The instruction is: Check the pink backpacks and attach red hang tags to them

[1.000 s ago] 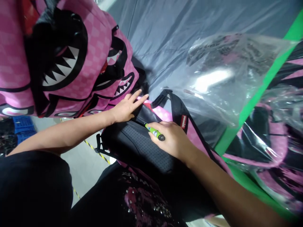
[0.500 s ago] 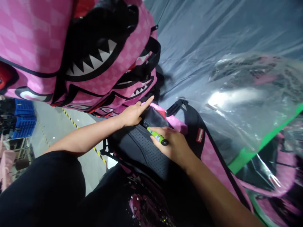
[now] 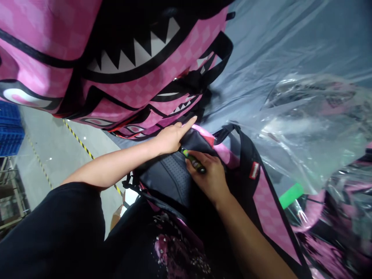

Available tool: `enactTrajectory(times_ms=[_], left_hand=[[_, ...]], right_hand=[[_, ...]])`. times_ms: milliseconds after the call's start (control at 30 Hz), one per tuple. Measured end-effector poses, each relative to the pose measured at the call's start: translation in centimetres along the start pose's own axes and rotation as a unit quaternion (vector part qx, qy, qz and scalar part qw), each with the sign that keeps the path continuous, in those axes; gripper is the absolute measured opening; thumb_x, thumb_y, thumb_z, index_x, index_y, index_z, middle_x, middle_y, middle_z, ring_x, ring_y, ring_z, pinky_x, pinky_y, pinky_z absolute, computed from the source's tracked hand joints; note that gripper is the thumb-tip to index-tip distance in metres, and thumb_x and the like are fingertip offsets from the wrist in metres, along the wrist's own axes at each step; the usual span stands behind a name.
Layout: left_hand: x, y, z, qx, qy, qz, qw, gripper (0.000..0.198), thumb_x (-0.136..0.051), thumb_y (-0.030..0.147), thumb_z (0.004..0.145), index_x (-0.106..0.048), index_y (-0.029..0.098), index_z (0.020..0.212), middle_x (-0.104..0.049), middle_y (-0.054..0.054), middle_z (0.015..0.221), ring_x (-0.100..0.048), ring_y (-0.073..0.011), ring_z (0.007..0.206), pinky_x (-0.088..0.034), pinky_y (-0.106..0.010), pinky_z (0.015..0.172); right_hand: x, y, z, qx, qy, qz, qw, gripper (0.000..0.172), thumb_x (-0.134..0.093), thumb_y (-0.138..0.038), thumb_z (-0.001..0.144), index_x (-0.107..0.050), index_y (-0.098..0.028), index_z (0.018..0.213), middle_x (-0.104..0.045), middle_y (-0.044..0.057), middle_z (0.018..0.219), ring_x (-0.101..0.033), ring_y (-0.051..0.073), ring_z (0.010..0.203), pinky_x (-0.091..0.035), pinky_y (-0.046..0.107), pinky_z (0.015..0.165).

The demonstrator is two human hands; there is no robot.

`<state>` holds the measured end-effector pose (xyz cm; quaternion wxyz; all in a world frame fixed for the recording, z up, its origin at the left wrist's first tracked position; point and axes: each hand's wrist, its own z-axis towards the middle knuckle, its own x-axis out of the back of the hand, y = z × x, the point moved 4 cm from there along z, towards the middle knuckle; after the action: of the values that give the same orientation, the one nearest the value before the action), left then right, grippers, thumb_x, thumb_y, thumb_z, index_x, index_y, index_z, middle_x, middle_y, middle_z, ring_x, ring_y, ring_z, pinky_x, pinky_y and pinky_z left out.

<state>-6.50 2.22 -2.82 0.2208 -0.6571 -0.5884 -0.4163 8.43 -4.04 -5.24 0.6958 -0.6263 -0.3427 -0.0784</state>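
A pink checkered backpack (image 3: pixel 276 217) with a black padded mesh back panel (image 3: pixel 174 174) lies before me. My left hand (image 3: pixel 171 138) rests at its upper edge, index finger stretched along the pink rim and the other fingers curled against the black fabric (image 3: pixel 194 141). In my right hand (image 3: pixel 210 174) is a green-and-black pen-shaped tool (image 3: pixel 194 161), gripped between thumb and fingers. Its dark tip points at the fabric beside my left hand; whether it touches I cannot tell. A black strap (image 3: pixel 247 147) with a red label (image 3: pixel 254 170) lies to the right.
Several pink backpacks with shark-teeth prints (image 3: pixel 139 58) are stacked at upper left. Clear plastic wrapping (image 3: pixel 308 135) covers bags at right, on a grey sheet (image 3: pixel 290 35). Blue crates (image 3: pixel 10 130) and yellow-black floor tape (image 3: pixel 78 139) show at left.
The view has shifted, so the stacked backpacks appear larger. The pen-shaped tool has turned in my right hand, its green side showing less. Its tip now sits closer to my left hand.
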Motion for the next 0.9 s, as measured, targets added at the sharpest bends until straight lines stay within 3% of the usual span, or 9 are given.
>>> enactTrajectory(times_ms=[300,500,700,800,900], left_hand=[[-0.2,0.0,-0.1,0.001,0.016,0.011,1.0,0.095,-0.051,0.006,0.076,-0.001,0.022,0.156,-0.053,-0.009,0.115,-0.06,-0.0198,0.101,-0.049,-0.029,0.087],[-0.4,-0.1,0.2,0.009,0.003,-0.001,1.0,0.095,-0.051,0.006,0.076,-0.002,0.021,0.155,-0.052,-0.009,0.115,-0.058,-0.0207,0.102,-0.049,-0.031,0.089],[-0.7,0.2,-0.3,-0.002,0.033,-0.011,0.999,0.094,-0.048,0.006,0.077,0.001,0.022,0.156,-0.05,-0.011,0.118,-0.054,-0.0224,0.104,-0.048,-0.035,0.091],[-1.9,0.1,0.1,0.029,0.017,-0.039,0.999,0.098,-0.049,0.005,0.073,0.0,0.022,0.156,-0.052,-0.013,0.12,-0.054,-0.0234,0.106,-0.048,-0.036,0.094],[-2.6,-0.3,2.7,0.051,0.029,-0.067,0.996,0.108,-0.056,0.006,0.065,-0.003,0.03,0.155,-0.049,-0.011,0.131,-0.052,-0.0263,0.116,-0.045,-0.038,0.101]], right_hand=[[-0.6,-0.6,-0.4,-0.047,0.045,-0.002,0.998,0.024,-0.058,-0.031,0.087,-0.07,-0.018,0.102,-0.074,0.009,0.092,-0.07,0.024,0.085,-0.049,0.038,0.081],[-0.5,-0.7,-0.1,-0.058,0.024,0.004,0.998,0.023,-0.057,-0.03,0.086,-0.07,-0.017,0.1,-0.074,0.008,0.086,-0.07,0.022,0.076,-0.05,0.033,0.074],[-0.5,-1.3,0.2,-0.012,0.005,-0.015,1.0,0.023,-0.051,-0.026,0.088,-0.072,-0.019,0.094,-0.073,0.006,0.074,-0.068,0.02,0.065,-0.05,0.028,0.062],[-0.1,-1.5,0.6,0.015,0.07,-0.07,0.995,0.021,-0.053,-0.019,0.082,-0.074,-0.025,0.086,-0.072,0.004,0.068,-0.068,0.021,0.06,-0.052,0.028,0.056],[1.3,-1.6,1.6,0.058,0.113,-0.104,0.986,0.019,-0.062,-0.019,0.08,-0.073,-0.034,0.086,-0.07,0.0,0.068,-0.066,0.02,0.059,-0.053,0.028,0.054]])
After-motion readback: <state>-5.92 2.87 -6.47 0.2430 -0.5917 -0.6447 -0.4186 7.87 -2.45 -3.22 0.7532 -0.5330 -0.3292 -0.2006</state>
